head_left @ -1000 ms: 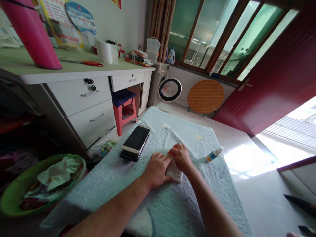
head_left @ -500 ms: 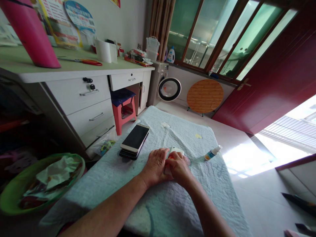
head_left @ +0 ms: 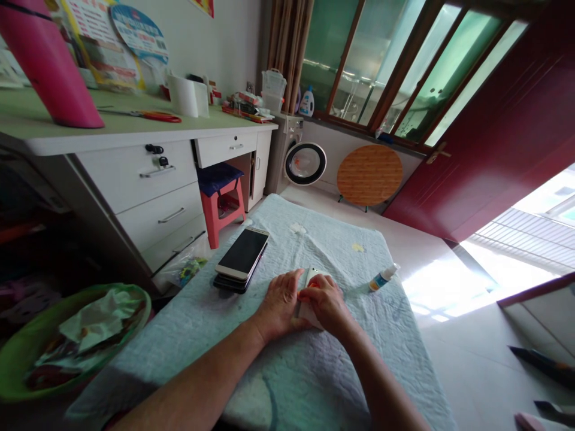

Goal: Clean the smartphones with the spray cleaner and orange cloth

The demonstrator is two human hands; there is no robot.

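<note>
A white phone (head_left: pixel 311 276) lies on a pale blue quilted cloth (head_left: pixel 287 371) over a low table. My left hand (head_left: pixel 281 302) rests palm down on the phone's left side, fingers together along its edge. My right hand (head_left: pixel 327 302) covers the phone's right half, fingers curled and pinching something small and orange (head_left: pixel 314 285) against the phone. Most of the phone is hidden under both hands.
A stack of dark-screened phones (head_left: pixel 241 259) lies left of my hands. A small bottle (head_left: pixel 381 278) lies at the cloth's right edge. A green basin of scraps (head_left: pixel 72 335) sits at lower left. A white desk with drawers (head_left: pixel 148 173) and a pink stool (head_left: pixel 221 197) stand behind.
My right hand slid from the phone's far end back toward me along it, uncovering the phone's far end. My left hand stayed in place.
</note>
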